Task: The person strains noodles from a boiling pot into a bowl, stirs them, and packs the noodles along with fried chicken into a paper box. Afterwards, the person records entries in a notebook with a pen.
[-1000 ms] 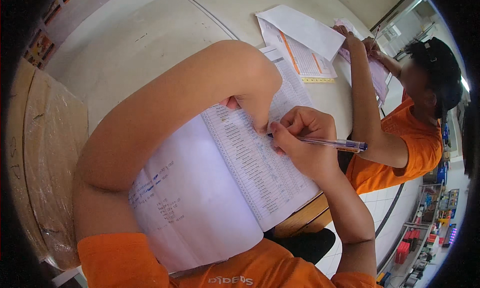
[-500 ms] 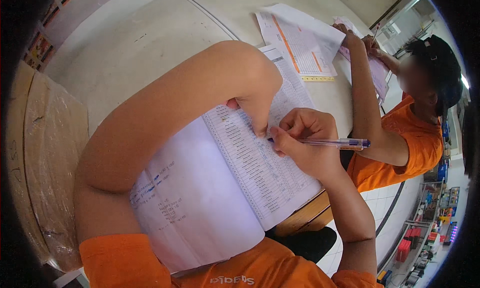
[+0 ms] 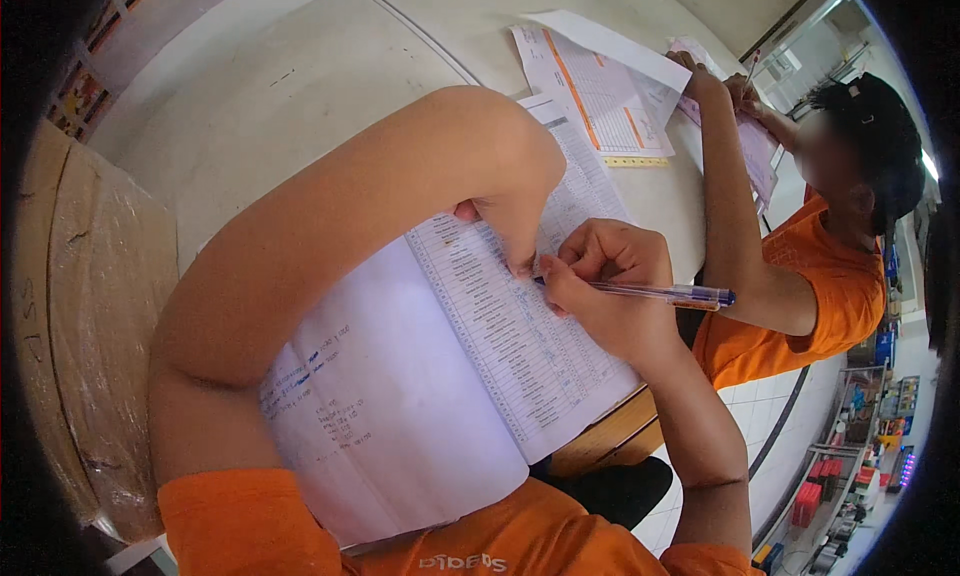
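Across my lap and the table edge lies an open booklet [image 3: 395,416]. Its left page carries handwriting; the right page holds a printed table [image 3: 530,346] with blue ink entries. My left arm curls over the top of it. My left hand [image 3: 515,181] rests on the table page with one finger stretched down to a row; most other fingers are hidden beneath the hand, and it seems to hold nothing. Closed round a clear ballpoint pen [image 3: 665,293] with a blue end, my right hand [image 3: 620,276] has the pen tip on the page beside that left finger.
Papers with an orange stripe [image 3: 590,86] and a yellow ruler [image 3: 637,162] lie beyond the booklet on the pale table [image 3: 300,86]. To the right, a person in orange [image 3: 800,266] writes on pink sheets. A plastic-wrapped cardboard box [image 3: 100,316] stands left; shelves [image 3: 835,456] are at far right.
The pen's rear end has dipped slightly, and my right hand has shifted a little. My left finger keeps its place on the page.
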`<state>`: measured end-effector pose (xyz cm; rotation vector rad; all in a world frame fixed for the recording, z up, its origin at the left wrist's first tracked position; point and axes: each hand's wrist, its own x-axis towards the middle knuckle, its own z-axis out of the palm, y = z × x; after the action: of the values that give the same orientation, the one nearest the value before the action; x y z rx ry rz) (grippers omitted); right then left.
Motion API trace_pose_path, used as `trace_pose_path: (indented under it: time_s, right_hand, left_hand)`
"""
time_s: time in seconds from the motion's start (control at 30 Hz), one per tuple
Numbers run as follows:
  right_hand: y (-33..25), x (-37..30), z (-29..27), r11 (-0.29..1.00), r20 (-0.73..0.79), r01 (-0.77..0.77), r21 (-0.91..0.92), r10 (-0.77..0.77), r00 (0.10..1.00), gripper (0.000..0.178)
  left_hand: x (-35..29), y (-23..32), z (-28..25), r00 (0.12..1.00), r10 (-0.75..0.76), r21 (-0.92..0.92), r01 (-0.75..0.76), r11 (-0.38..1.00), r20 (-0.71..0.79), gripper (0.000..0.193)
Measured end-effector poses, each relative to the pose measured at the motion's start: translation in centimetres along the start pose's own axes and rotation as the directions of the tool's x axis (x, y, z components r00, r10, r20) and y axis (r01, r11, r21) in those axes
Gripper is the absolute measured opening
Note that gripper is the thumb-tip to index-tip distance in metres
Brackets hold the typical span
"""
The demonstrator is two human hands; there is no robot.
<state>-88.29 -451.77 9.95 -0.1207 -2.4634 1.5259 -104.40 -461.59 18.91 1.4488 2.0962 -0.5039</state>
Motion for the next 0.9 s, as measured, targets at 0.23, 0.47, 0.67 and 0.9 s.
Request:
trace_pose_path:
  time_s: [0.23, 0.47, 0.67, 0.9]
  right_hand:
    - [0.8, 0.0, 0.4, 0.998, -0.100, 0.018, 0.053, -0.013, 0.995, 0.028]
    - [0.2, 0.0, 0.5, 0.997, -0.096, -0.048, 0.063, 0.054, 0.994, 0.030]
    - [0.4, 0.0, 0.5, 1.000, -0.115, 0.012, 0.027, -0.009, 0.993, 0.031]
    - [0.4, -0.2, 0.7, 0.998, -0.133, -0.033, 0.058, 0.041, 0.990, 0.031]
  left_hand:
    - [0.2, 0.0, 0.0, 1.000, 0.009, -0.003, -0.009, 1.000, -0.015, 0.055]
    - [0.4, -0.3, 0.4, 1.000, -0.006, -0.031, 0.006, 0.999, -0.011, 0.055]
    - [0.3, -0.1, 0.2, 1.000, 0.002, -0.013, -0.002, 1.000, -0.004, 0.055]
    - [0.4, -0.2, 0.3, 1.000, -0.005, -0.031, 0.005, 1.000, -0.005, 0.056]
